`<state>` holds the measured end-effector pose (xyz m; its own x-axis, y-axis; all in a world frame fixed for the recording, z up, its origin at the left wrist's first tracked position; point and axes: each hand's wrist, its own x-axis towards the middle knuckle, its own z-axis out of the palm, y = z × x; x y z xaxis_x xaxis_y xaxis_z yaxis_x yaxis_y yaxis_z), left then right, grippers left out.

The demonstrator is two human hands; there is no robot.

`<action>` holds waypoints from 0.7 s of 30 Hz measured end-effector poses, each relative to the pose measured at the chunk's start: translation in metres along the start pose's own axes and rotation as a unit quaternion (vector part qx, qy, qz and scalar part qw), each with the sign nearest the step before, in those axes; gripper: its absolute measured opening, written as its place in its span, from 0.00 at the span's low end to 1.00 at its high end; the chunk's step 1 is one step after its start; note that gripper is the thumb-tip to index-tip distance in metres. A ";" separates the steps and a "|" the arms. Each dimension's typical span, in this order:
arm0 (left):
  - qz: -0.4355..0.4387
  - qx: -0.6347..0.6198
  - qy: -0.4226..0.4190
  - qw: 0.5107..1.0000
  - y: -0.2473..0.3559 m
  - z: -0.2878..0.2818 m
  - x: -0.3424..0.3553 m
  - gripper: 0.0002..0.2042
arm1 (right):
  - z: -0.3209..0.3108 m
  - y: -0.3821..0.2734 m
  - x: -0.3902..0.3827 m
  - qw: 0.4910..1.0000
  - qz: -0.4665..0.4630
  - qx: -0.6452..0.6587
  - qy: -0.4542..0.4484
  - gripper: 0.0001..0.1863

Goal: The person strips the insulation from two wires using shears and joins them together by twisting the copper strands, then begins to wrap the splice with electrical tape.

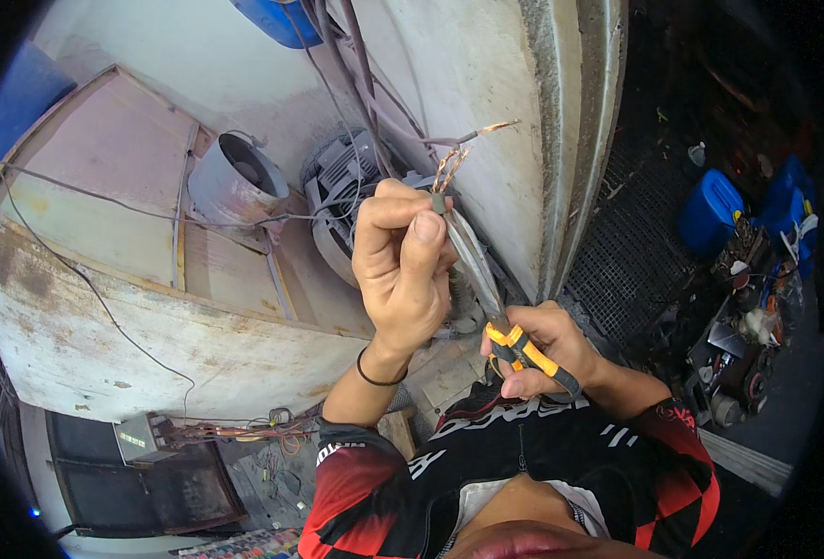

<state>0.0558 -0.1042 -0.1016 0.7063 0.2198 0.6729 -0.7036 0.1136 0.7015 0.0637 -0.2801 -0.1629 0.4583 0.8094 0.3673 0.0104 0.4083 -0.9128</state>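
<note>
My left hand (403,265) pinches a grey cable end (440,202) between thumb and fingertips. Bare twisted copper strands (449,170) stick up out of it. In my right hand (556,349) are long-nose pliers (519,349) with yellow and black handles. Their long grey jaws (473,256) slant up to the left, and the tips come close beside my left thumb. Whether the tips grip the cable is hard to make out. Just beyond the strands, a second wire (473,136) ends in bare copper.
Several cables (361,70) hang by the pale wall panel (487,74). A grey motor (351,177) and a round metal duct (235,177) sit behind my left hand. At right, blue jugs (710,212) stand near cluttered tools (738,363). A dark grating (631,252) covers the floor.
</note>
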 end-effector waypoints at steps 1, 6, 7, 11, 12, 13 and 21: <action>0.004 0.022 -0.011 1.000 0.000 -0.001 0.000 0.03 | 0.000 0.002 0.000 1.000 -0.018 -0.017 0.006 0.21; 0.056 0.043 0.002 0.997 -0.005 -0.005 0.001 0.03 | -0.001 -0.002 -0.005 0.985 0.100 0.138 -0.019 0.22; 0.068 0.049 0.002 0.997 -0.005 -0.007 0.002 0.03 | -0.005 -0.002 -0.007 0.975 0.108 0.189 -0.043 0.22; 0.098 0.157 -0.049 0.981 0.004 -0.016 0.008 0.02 | -0.026 -0.003 -0.014 0.958 0.125 0.246 -0.082 0.23; 0.105 0.174 -0.062 0.977 0.005 -0.018 0.010 0.03 | -0.028 -0.008 -0.014 0.962 0.131 0.225 -0.076 0.23; 0.112 0.191 -0.075 0.972 0.006 -0.020 0.011 0.03 | -0.029 -0.013 -0.014 0.967 0.137 0.204 -0.070 0.23; 0.115 0.198 -0.063 0.971 0.005 -0.018 0.008 0.03 | -0.025 -0.005 -0.009 0.989 0.085 0.110 -0.046 0.22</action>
<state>0.0561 -0.0844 -0.0971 0.5559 0.0720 0.8281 -0.7760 -0.3122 0.5481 0.0822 -0.3003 -0.1658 0.3540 0.9050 0.2362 -0.2584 0.3373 -0.9052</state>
